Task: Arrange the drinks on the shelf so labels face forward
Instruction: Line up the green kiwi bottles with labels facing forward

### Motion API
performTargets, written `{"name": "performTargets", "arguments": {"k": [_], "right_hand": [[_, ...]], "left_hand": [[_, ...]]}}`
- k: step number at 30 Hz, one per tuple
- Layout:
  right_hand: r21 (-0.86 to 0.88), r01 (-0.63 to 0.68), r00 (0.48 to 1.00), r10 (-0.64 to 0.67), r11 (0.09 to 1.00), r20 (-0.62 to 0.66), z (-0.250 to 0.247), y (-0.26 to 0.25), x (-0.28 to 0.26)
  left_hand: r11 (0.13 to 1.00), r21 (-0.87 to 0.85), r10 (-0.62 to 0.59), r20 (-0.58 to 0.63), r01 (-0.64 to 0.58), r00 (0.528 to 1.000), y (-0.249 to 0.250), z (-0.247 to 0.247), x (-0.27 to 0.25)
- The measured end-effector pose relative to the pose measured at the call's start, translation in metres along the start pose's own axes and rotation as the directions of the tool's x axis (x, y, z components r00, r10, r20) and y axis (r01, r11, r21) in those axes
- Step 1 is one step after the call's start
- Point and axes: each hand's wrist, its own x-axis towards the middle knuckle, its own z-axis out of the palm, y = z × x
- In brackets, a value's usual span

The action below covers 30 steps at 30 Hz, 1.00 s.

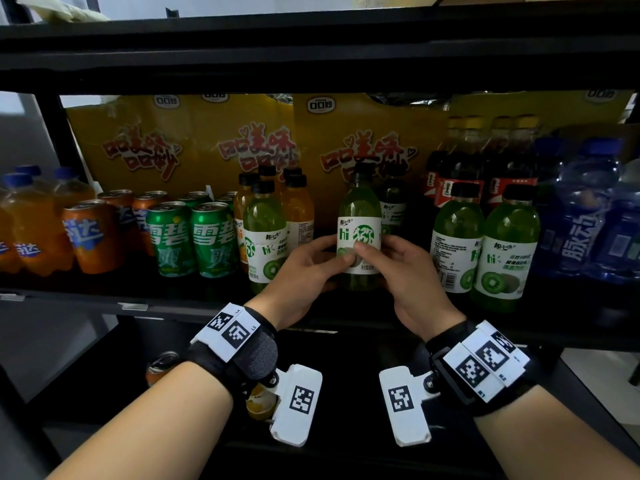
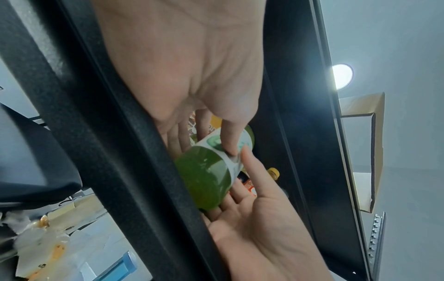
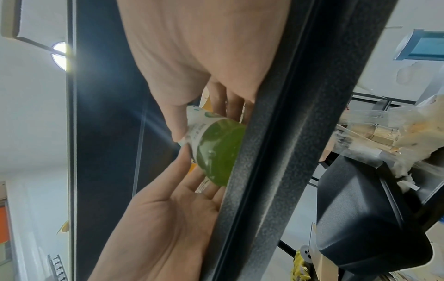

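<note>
Right now your left hand (image 1: 304, 268) wraps the left side of a green kiwi bottle (image 1: 359, 230), fingers curled behind it and thumb pressed on the front of its white label. Your right hand (image 1: 408, 271) holds the other side the same way, so your two thumbs almost meet on the label (the wrist views show both thumbs on it too). The bottle stands upright between your fingers, at the front of the shelf (image 1: 194, 308), and its label with "hi" faces you.

Far to the left of your left fingers stand orange soda bottles (image 1: 31, 223), then orange cans (image 1: 91, 233), then green cans (image 1: 192, 237). Just beside your left fingers is another kiwi bottle (image 1: 265, 237), with orange juice bottles (image 1: 298, 206) behind it. Behind your fingers stand yellow boxes (image 1: 194, 143).

To the right of your right fingers are two more kiwi bottles (image 1: 485, 244); the left one shows you small print, not the front. Behind them stand cola bottles (image 1: 485, 168). Furthest right are blue bottles (image 1: 585, 216).
</note>
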Motion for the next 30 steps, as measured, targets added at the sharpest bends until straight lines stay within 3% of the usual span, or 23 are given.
{"name": "performTargets", "arguments": {"k": [6, 12, 23, 30], "right_hand": [[0.010, -0.022, 0.999, 0.022, 1.000, 0.036, 0.0011, -0.0003, 0.0001], [0.073, -0.019, 0.998, 0.024, 0.997, -0.061, 0.0016, -0.0021, 0.0000], [0.088, -0.052, 0.999, 0.052, 0.995, -0.005, 0.0012, -0.0018, 0.0012], [0.112, -0.031, 0.990, 0.046, 0.993, -0.136, -0.0011, -0.0004, 0.0046]], "left_hand": [[1.000, -0.020, -0.001, -0.016, 0.001, 1.000, 0.0024, 0.0001, -0.0017], [0.990, -0.118, -0.075, -0.018, 0.073, 0.997, 0.0049, -0.0014, 0.0017], [0.997, -0.062, -0.036, 0.001, 0.036, 0.999, 0.0017, 0.0013, -0.0019], [0.986, -0.125, -0.112, -0.032, 0.107, 0.993, 0.0059, 0.0002, 0.0019]]}}
